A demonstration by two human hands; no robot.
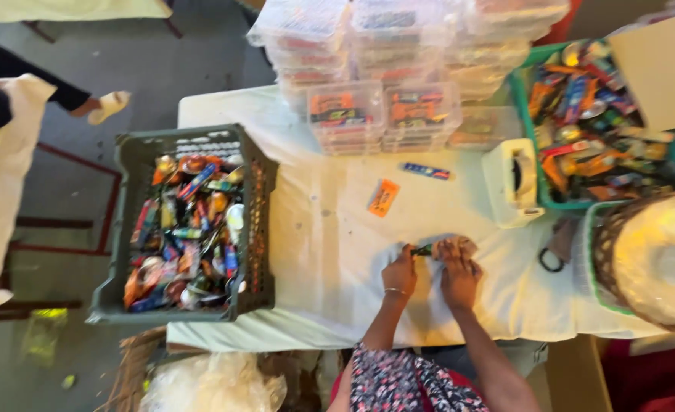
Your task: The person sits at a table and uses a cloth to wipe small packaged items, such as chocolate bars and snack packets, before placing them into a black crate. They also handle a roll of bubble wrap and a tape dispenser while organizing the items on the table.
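While left hand (400,272) pinches dark wrapped stick (421,249), right hand (459,276) grips small crinkly clear packet (454,246).

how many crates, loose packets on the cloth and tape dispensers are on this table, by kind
Crates full of mixed packets: 2, a grey crate and a green crate
Loose packets on the cloth: 2, an orange packet and a blue packet
Tape dispensers: 1, a cream dispenser
Total: 5

Bright even daylight, soft motion blur throughout, faint shadows, overexposed right edge
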